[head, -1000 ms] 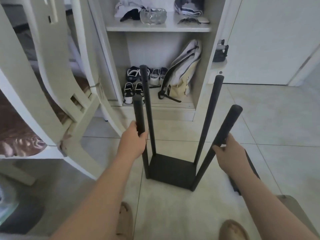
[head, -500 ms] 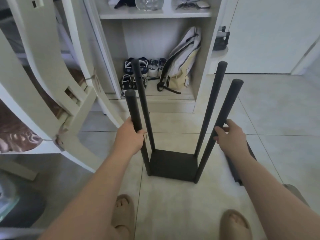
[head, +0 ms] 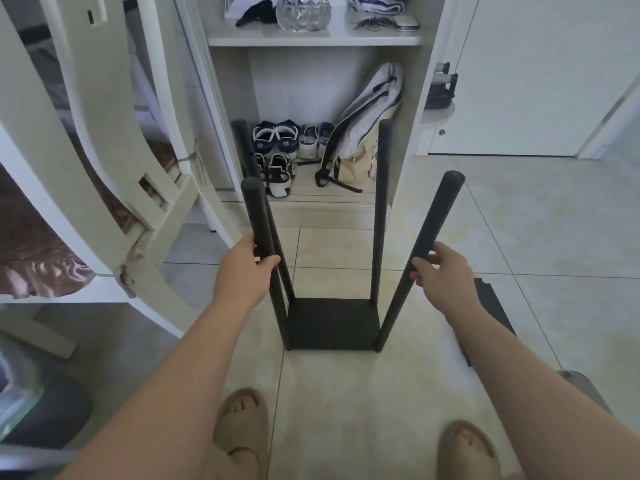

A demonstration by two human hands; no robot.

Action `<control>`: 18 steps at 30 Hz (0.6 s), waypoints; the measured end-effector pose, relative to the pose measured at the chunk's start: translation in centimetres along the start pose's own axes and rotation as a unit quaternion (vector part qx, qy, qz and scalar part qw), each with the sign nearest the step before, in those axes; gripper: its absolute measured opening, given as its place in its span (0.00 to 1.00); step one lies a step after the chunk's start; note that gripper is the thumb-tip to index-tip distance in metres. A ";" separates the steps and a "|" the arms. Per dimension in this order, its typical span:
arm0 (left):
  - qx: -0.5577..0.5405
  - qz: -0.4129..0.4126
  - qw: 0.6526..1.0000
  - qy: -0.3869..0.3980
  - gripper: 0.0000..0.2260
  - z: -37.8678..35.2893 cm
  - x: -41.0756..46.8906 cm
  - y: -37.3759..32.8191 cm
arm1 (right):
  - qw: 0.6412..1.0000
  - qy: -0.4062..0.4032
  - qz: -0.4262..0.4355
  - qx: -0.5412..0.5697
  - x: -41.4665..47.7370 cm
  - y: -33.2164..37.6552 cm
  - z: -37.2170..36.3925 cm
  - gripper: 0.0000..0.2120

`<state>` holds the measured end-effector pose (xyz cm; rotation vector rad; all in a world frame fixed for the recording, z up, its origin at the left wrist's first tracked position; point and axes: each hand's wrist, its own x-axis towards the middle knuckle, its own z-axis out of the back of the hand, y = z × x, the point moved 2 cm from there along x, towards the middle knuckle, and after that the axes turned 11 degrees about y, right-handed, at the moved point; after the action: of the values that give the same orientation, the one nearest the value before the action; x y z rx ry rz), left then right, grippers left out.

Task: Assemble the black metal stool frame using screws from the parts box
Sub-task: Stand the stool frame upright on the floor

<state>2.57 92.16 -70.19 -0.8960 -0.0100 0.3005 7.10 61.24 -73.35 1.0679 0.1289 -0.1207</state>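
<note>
no readable text, labels or brands anywhere

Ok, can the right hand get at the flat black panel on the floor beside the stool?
Probably yes, once it lets go: the right hand grips the near right leg, and the black panel lies on the tiles just beside it, with nothing on top.

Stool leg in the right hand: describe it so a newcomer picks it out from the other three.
Before the open white cabinet, an upturned black stool stands on the tiled floor. Of its four raised legs, it is the near right leg, the only one leaning outward to the right, gripped midway by the right hand.
</note>
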 end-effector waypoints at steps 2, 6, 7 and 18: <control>0.000 -0.010 1.000 0.002 0.15 0.0 0.1 0.2 | 1.000 -0.001 -0.003 -0.007 0.0 0.1 0.2 0.16; -0.002 -0.023 1.000 0.002 0.14 -0.1 0.3 0.5 | 1.000 -0.004 -0.007 -0.022 -0.4 0.3 0.5 0.15; -0.004 -0.024 1.000 0.001 0.14 -0.1 0.3 0.5 | 1.000 -0.004 -0.007 -0.026 -0.6 0.3 0.5 0.15; -0.016 -0.014 1.000 0.013 0.15 0.1 1.0 1.1 | 0.998 0.025 -0.011 -0.057 -1.3 0.9 0.7 0.12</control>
<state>3.26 93.10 -71.09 -0.9300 -0.0032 0.2638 6.00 61.04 -72.04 0.9554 0.1903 -0.1046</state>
